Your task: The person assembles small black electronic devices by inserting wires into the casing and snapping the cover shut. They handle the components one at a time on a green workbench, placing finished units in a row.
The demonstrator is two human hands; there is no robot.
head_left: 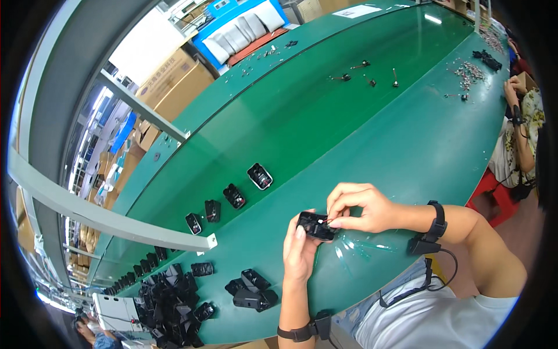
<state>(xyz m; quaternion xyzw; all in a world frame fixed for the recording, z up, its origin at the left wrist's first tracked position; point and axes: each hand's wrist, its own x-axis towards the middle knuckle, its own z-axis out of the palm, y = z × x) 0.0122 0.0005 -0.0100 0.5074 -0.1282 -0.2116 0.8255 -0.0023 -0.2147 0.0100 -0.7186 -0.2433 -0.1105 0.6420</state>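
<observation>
My left hand (pixel 298 256) grips a small open black plastic housing (pixel 313 228) just above the front edge of the green bench. Thumb and fingers clasp its left end, with its hollow side facing up. Over the right end of the housing my right hand (pixel 367 207) is closed in a pinch. Thin dark-reddish wires (pixel 328 220) run from between those fingertips into the housing, beside a tiny white part. The fingers hide the rest of the wires. Several clear, shiny strips (pixel 354 247) lie on the bench below my right wrist.
A heap of black housings (pixel 168 299) covers the bench at left, with a few loose ones (pixel 253 291) nearer me. More housings (pixel 234 196) line the green belt (pixel 279 128). Small wired parts (pixel 372 82) lie farther off. A grey frame (pixel 116 218) stands left; another person's hand (pixel 514 87) is at far right.
</observation>
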